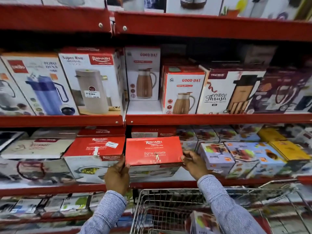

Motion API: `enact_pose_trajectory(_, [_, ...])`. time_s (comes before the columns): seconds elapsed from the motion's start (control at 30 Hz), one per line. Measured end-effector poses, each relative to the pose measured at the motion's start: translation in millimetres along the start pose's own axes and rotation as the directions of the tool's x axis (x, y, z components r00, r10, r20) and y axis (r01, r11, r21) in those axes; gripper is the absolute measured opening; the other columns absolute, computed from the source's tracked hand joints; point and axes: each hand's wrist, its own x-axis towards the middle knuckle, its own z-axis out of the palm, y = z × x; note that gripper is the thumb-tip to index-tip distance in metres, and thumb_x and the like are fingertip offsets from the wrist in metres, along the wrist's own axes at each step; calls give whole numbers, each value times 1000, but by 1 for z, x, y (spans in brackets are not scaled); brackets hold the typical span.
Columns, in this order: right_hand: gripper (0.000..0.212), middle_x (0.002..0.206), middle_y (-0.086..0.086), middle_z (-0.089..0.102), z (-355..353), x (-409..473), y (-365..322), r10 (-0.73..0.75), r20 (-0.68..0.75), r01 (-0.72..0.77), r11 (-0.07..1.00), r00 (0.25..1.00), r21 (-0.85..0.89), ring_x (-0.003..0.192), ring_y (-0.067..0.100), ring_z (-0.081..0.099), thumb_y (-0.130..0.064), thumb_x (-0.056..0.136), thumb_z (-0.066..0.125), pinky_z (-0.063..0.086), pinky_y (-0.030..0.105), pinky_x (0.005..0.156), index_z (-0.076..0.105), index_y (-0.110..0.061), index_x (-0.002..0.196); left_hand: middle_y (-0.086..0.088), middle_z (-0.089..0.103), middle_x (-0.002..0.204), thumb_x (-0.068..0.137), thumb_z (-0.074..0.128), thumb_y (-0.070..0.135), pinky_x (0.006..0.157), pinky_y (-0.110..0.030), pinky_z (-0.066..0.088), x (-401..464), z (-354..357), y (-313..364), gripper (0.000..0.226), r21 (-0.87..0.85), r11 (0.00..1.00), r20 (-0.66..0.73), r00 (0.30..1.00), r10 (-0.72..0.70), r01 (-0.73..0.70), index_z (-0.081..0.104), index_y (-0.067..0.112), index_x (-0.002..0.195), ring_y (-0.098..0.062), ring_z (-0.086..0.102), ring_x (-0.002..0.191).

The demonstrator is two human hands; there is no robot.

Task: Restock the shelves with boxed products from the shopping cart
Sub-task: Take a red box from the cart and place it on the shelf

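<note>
A red-topped Rishabh casserole box (154,150) sits on the lower red shelf (67,188), right of a matching box (94,147). My left hand (117,176) grips its front left corner. My right hand (194,163) holds its right end, fingers curled on the top edge. Below stands the wire shopping cart (152,208), with a purple juicer box (202,223) lying inside it.
Purple and blue juicer boxes (217,157) crowd the shelf just right of my right hand. Flask boxes (89,81) fill the shelf above, with a recessed gap in front of a Good Day box (143,73). More boxes line the lowest shelf at left.
</note>
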Motion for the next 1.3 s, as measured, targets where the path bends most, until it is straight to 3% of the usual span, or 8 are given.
enact_pose_trajectory(0.27, [13, 114, 10, 68, 10, 15, 1, -30, 32, 34, 993, 999, -110, 108, 30, 64, -24, 92, 55, 49, 53, 100, 58, -37, 93, -20, 72, 113, 86, 70, 10, 88, -35, 50, 12, 9, -17, 31, 96, 994, -23, 999, 48, -46, 72, 7, 117, -36, 69, 99])
enact_pose_trajectory(0.47, [33, 126, 9, 64, 10, 12, -21, -3, 69, 14, 987, 998, -158, 115, 27, 60, -24, 97, 48, 47, 49, 104, 58, -16, 128, -11, 78, 99, 85, 72, 18, 79, -27, 51, 22, 12, -16, 24, 62, 990, -80, 988, 135, -130, 71, 14, 108, -24, 71, 78])
enact_pose_trajectory(0.67, [49, 133, 2, 59, 10, 7, -33, 21, 215, 16, 986, 976, -169, 114, 21, 57, -15, 97, 45, 44, 35, 102, 40, -21, 145, -11, 65, 116, 89, 61, 43, 72, -41, 61, 25, 13, -17, 50, 445, 847, 102, 956, 273, -290, 55, 24, 135, -30, 69, 88])
enact_pose_trajectory(0.9, [73, 146, -5, 44, 5, -12, -35, 48, 238, -10, 987, 970, -158, 138, 20, 42, -16, 93, 57, 34, 26, 102, 16, -26, 153, -10, 57, 131, 91, 56, 45, 80, -41, 58, 21, 16, -13, 72, 512, 785, 231, 936, 266, -349, 27, 23, 153, -28, 66, 99])
enact_pose_trajectory(1.0, [79, 160, 1, 24, -2, -24, -23, -26, 183, 110, 878, 983, -466, 145, 23, 32, -25, 93, 57, 30, 27, 110, 8, -21, 154, -8, 52, 129, 88, 60, 42, 84, -41, 58, 6, 27, -17, 74, 514, 696, 290, 865, 409, -501, 28, 23, 151, -23, 60, 102])
enact_pose_trajectory(1.1, [83, 165, 4, 5, -8, -36, 5, -114, 141, 178, 746, 983, -642, 151, 24, 12, -32, 92, 54, 23, 36, 120, 0, -21, 154, -10, 46, 147, 85, 58, 46, 107, -54, 43, -14, 47, -21, 74, 553, 566, 380, 790, 481, -611, 32, 21, 149, -32, 47, 130])
enact_pose_trajectory(1.2, [83, 164, 8, -9, -19, -52, 38, -116, 119, 164, 567, 986, -807, 151, 32, -2, -34, 92, 48, 16, 47, 122, -5, -19, 153, -11, 31, 160, 85, 51, 51, 116, -62, 26, -39, 70, -24, 75, 574, 462, 504, 736, 452, -676, 28, 22, 150, -39, 29, 147])
enact_pose_trajectory(1.3, [84, 163, 12, -14, -38, -69, 71, -61, 103, 120, 474, 993, -873, 150, 38, -7, -31, 90, 48, 10, 53, 122, -5, -15, 153, -14, 30, 160, 83, 52, 54, 112, -70, 25, -61, 98, -37, 79, 562, 383, 620, 680, 392, -733, 30, 19, 150, -43, 26, 147])
